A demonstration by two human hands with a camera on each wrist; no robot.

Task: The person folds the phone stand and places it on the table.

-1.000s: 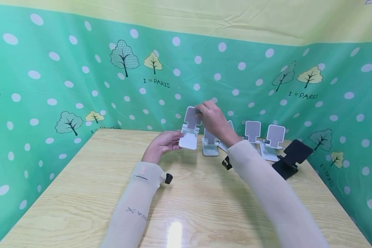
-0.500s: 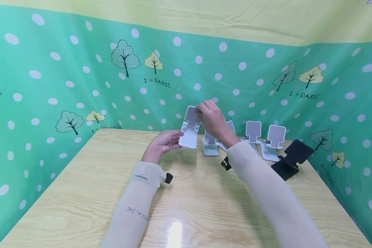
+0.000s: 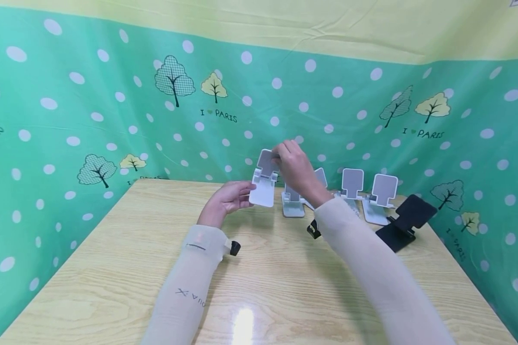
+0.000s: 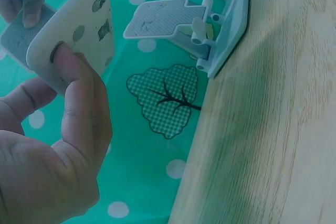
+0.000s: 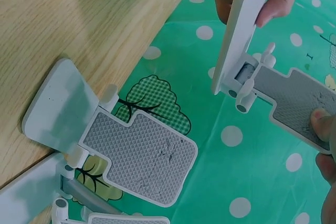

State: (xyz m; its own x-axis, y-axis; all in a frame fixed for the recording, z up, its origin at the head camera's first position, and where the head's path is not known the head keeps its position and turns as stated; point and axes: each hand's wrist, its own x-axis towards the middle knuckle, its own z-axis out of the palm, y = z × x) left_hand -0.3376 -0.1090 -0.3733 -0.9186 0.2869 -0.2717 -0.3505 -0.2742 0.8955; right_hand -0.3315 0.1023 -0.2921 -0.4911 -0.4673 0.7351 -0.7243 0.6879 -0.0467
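Both hands hold one white folding phone stand (image 3: 262, 191) above the far part of the table. My left hand (image 3: 229, 197) grips its flat base from the left, thumb on one face and fingers on the underside, as the left wrist view shows. With thumb and fingers my right hand (image 3: 294, 163) pinches the upper edge of its grey-padded back plate (image 5: 294, 98). The plate stands unfolded at an angle to the base. Just right of it, another white phone stand (image 3: 293, 209) stands on the table, partly behind my right hand.
Farther right, more white stands (image 3: 374, 211) and a black phone stand (image 3: 407, 218) line the back of the wooden table (image 3: 155, 268). A green dotted curtain (image 3: 177, 143) hangs directly behind. Black wrist-worn pieces (image 3: 235, 247) jut out near both cuffs.
The back plate of the held stand tips slightly, its top edge a little lower than half a second ago. Both hands keep their grip and stay almost in place.
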